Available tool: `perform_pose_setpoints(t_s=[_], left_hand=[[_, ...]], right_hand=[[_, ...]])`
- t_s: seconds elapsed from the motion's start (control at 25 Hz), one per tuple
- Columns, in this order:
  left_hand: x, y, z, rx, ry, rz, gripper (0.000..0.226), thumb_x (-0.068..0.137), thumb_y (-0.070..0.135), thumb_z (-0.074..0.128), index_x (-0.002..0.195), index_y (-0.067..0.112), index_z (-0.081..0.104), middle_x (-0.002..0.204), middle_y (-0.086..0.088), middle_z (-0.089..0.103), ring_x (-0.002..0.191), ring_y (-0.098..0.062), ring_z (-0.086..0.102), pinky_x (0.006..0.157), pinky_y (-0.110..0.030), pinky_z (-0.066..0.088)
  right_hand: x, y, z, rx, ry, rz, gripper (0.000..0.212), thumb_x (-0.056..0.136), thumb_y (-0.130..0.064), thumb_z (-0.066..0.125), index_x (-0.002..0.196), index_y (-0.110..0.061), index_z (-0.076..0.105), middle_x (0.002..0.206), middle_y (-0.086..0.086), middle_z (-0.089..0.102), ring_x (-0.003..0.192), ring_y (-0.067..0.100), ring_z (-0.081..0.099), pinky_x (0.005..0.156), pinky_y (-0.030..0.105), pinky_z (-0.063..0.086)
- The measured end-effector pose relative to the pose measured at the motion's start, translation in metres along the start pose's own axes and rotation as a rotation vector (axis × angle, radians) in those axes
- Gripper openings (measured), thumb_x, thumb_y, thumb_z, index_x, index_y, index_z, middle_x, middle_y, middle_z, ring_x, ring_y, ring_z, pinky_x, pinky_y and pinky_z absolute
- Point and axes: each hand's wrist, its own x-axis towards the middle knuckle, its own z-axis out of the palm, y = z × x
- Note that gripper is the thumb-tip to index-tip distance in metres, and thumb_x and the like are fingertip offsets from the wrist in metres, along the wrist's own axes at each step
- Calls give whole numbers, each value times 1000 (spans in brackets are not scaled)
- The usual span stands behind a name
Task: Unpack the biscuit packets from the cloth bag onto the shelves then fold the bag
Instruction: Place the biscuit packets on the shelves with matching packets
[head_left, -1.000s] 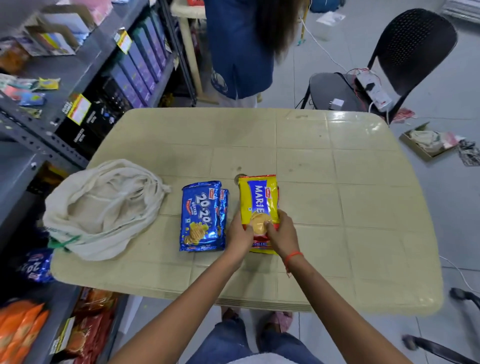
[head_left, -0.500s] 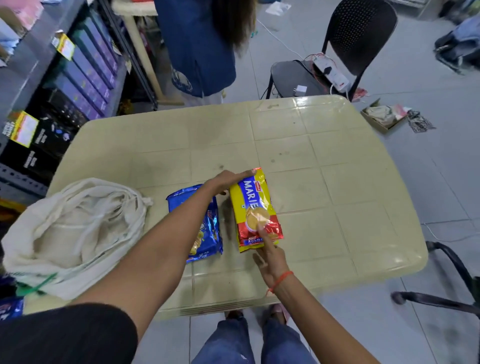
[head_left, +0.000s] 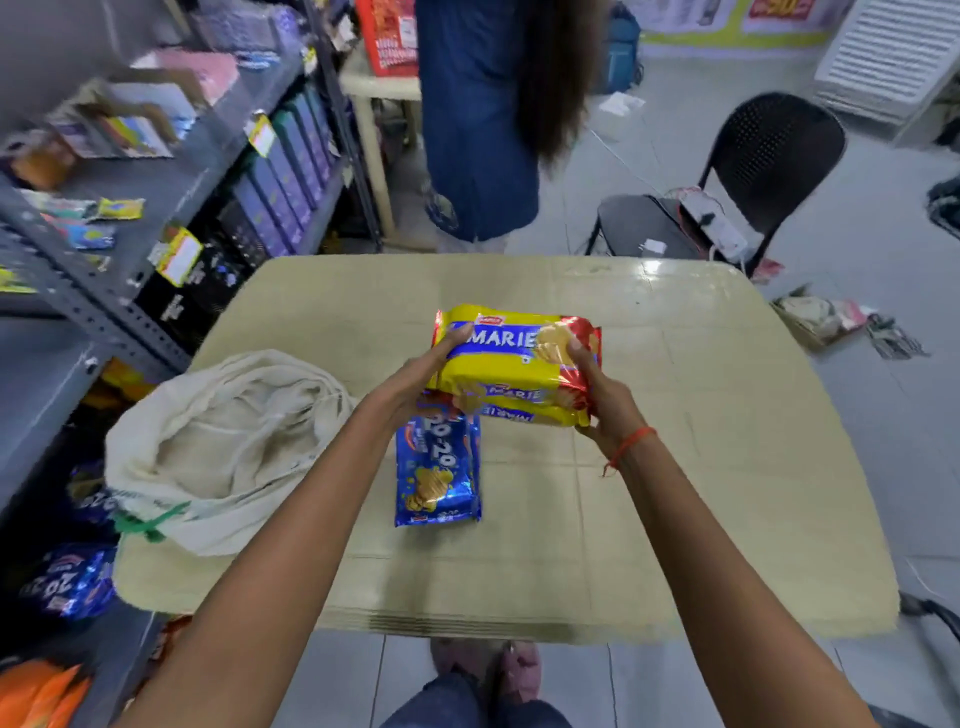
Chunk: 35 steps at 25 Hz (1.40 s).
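Both my hands hold a stack of yellow Marie biscuit packets (head_left: 511, 364) lifted above the table (head_left: 701, 467), turned sideways. My left hand (head_left: 421, 374) grips the stack's left end and my right hand (head_left: 597, 395) grips its red right end. Below them the blue 20-20 biscuit packets (head_left: 436, 475) lie flat on the table. The cream cloth bag (head_left: 223, 447) sits crumpled and open at the table's left edge, its inside mostly in shadow.
Grey metal shelves (head_left: 67, 291) with boxed goods and price tags run along the left, with more blue packets (head_left: 67, 577) on a low shelf. A person in blue (head_left: 478, 119) stands beyond the table. A black chair (head_left: 763, 171) stands at back right.
The yellow Marie packets were lying on the table under my hands; now both hands have lifted them and turned them sideways. The camera has tilted up.
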Motion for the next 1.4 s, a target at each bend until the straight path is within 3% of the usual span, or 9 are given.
perform_pose_setpoints(t_s=[0.12, 0.28, 0.48, 0.72, 0.88, 1.0, 1.12, 1.28, 1.4], left_hand=[[-36, -16, -53, -171, 198, -13, 66, 54, 83, 59, 91, 29, 67, 89, -1, 76, 84, -17, 70, 66, -28, 54], [-82, -37, -128, -335, 409, 4, 76, 46, 86, 60, 97, 30, 69, 90, -1, 77, 86, -20, 71, 73, -34, 58], [-144, -79, -244, -506, 698, 64, 88, 41, 86, 62, 104, 24, 71, 89, -1, 78, 78, -19, 74, 60, -27, 59], [-197, -124, -355, -628, 945, 29, 95, 43, 88, 59, 115, 25, 62, 102, -3, 71, 90, -19, 69, 66, -34, 60], [-206, -136, -409, -655, 981, 36, 84, 45, 90, 57, 104, 31, 63, 104, 2, 71, 84, -11, 67, 58, -28, 56], [-199, -133, -435, -680, 911, 17, 65, 63, 86, 48, 107, 37, 54, 107, 5, 60, 91, -14, 60, 73, -33, 53], [-178, -132, -456, -727, 902, 11, 63, 71, 83, 42, 114, 37, 48, 108, 4, 58, 86, -14, 58, 75, -35, 50], [-151, -132, -470, -852, 1044, -54, 72, 63, 86, 48, 103, 27, 55, 107, 0, 64, 93, -22, 64, 71, -36, 54], [-136, -132, -474, -919, 1055, -61, 59, 63, 84, 51, 80, 28, 55, 100, -1, 64, 87, -20, 64, 72, -36, 54]], right_hand=[[0, -18, 63, -140, -143, -26, 39, 72, -55, 69, 75, -16, 68, 75, -2, 72, 53, 4, 69, 48, 19, 52], [-5, -17, 158, -300, -342, -40, 43, 76, -58, 63, 76, -15, 68, 74, 0, 71, 50, 6, 69, 40, 15, 49], [-28, 10, 313, -499, -609, -32, 57, 78, -65, 55, 106, -16, 66, 96, 6, 71, 85, 19, 67, 78, 33, 57], [-55, 58, 482, -598, -769, -25, 48, 77, -61, 59, 88, -16, 68, 78, -1, 70, 64, 11, 66, 53, 23, 51], [-55, 77, 563, -629, -786, -29, 52, 65, -62, 70, 80, -13, 70, 71, 2, 75, 64, 16, 71, 60, 32, 60], [-47, 81, 605, -670, -807, -34, 75, 54, -69, 71, 100, -10, 70, 93, 10, 76, 84, 27, 72, 85, 45, 59], [-35, 81, 644, -717, -781, -57, 88, 43, -74, 69, 101, -7, 67, 99, 11, 73, 92, 30, 70, 91, 46, 55], [-21, 83, 678, -725, -772, -108, 79, 59, -66, 69, 108, -3, 67, 80, 6, 71, 77, 25, 68, 75, 35, 56], [-13, 86, 690, -689, -776, -110, 70, 65, -58, 72, 109, -4, 68, 97, 12, 74, 91, 29, 69, 88, 41, 55]])
